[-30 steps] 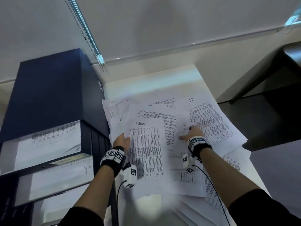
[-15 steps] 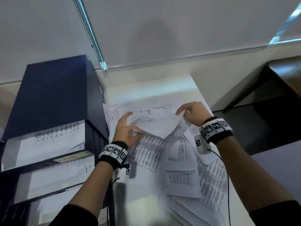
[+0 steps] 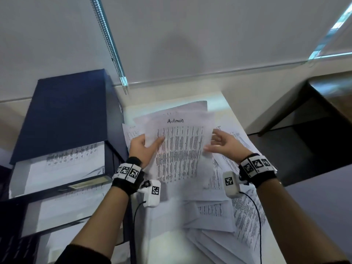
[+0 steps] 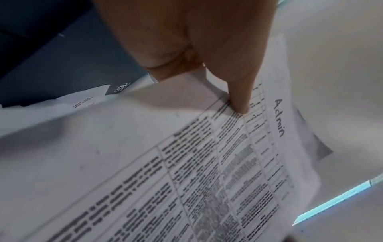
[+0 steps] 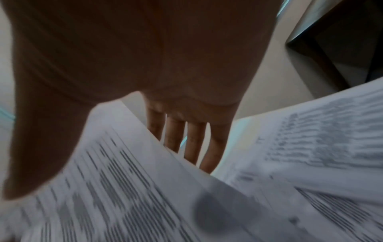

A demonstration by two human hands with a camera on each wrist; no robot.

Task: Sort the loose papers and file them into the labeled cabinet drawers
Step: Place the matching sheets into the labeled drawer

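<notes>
My left hand [image 3: 143,148] pinches the Admin sheet's [image 3: 180,149] left edge, thumb on its front. My right hand [image 3: 227,146] is at its right edge, fingers straight and spread.

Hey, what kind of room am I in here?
Probably an office: a dark blue filing cabinet with open drawers, printed sheets marked Admin held in hand, loose papers piled on a white desk.

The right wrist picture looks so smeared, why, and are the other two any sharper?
Right wrist view: the printed sheets are streaked with motion blur and the right hand is dark. Left wrist view: "Admin" on the held sheet reads clearly; lower text is soft. Head view: the heading is legible, and straight edges bow from the wide lens.
</notes>
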